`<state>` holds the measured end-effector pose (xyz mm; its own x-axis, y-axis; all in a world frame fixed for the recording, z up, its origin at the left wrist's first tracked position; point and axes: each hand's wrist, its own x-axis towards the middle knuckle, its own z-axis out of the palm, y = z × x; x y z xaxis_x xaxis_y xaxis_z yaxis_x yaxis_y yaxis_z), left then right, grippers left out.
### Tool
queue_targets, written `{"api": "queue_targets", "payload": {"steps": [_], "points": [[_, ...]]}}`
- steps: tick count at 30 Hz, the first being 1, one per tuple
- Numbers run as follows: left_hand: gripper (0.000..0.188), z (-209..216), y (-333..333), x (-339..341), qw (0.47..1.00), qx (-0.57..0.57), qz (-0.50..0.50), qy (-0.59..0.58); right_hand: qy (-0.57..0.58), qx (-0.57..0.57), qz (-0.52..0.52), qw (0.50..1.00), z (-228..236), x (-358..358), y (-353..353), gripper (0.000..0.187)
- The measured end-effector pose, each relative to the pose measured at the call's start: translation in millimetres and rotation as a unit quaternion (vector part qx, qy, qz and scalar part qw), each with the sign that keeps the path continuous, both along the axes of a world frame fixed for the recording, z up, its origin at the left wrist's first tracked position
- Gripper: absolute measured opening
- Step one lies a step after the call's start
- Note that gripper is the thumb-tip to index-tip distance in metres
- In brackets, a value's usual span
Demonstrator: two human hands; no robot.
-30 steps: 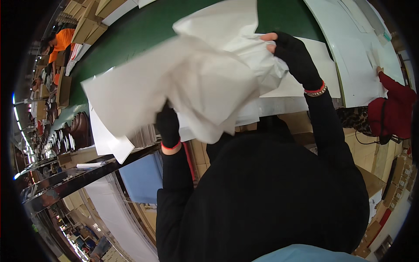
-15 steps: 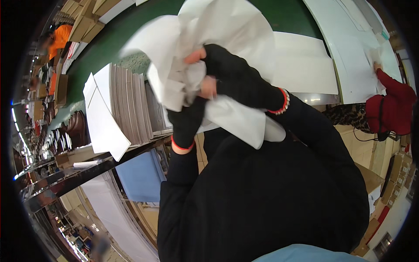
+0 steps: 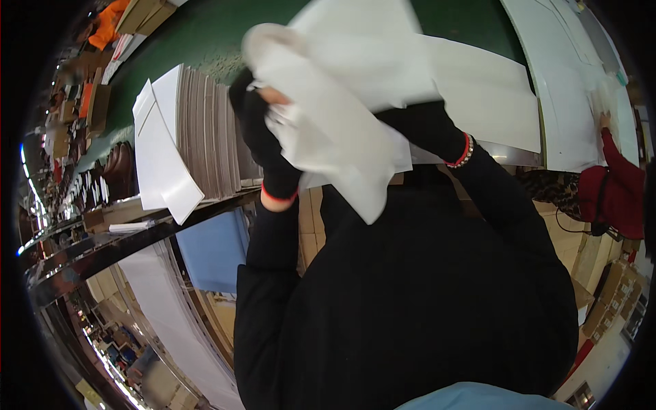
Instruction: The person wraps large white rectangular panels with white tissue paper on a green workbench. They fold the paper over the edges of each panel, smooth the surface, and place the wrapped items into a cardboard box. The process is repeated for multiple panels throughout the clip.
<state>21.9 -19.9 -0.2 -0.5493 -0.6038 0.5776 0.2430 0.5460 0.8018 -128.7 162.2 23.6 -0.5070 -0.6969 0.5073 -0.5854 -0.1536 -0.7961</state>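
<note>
A large, creased sheet of white paper (image 3: 335, 116) is held up over the green worktable, its edges smeared by motion. My left hand (image 3: 260, 130), in a black fingerless glove, is closed on the crumpled left side of the sheet. Gloved in black as well, my right hand (image 3: 424, 130) reaches in behind the sheet's right part. Paper hides its fingers, so their grip does not show. One corner of the sheet hangs down in front of my chest.
Left of my hands stands a thick stack of boards (image 3: 208, 130), with loose white sheets (image 3: 164, 154) leaning on it. Flat white sheets (image 3: 485, 96) lie at the right. Beyond them, a person in red (image 3: 611, 191) works at a white surface. Blue sheeting (image 3: 215, 253) lies below the table edge.
My hands have moved apart: the left went up and left, the right shifted right, behind the paper. The bunched sheet is now more spread out between them.
</note>
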Motion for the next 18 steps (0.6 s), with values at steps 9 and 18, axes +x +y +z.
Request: {"api": "queue_targets", "payload": {"steps": [9, 18], "points": [[0.033, -151.3, 6.5, 20.0, 0.915, -0.288, -0.025, -0.28, 0.051, 0.241, 0.16, 0.956, -152.6, 34.7, 71.3, 0.023], [0.067, -103.3, -30.0, 12.1, 0.83, -0.137, -0.243, -0.483, 0.036, 0.319, 0.214, 0.923, -176.4, 18.8, 62.8, 0.033]]}}
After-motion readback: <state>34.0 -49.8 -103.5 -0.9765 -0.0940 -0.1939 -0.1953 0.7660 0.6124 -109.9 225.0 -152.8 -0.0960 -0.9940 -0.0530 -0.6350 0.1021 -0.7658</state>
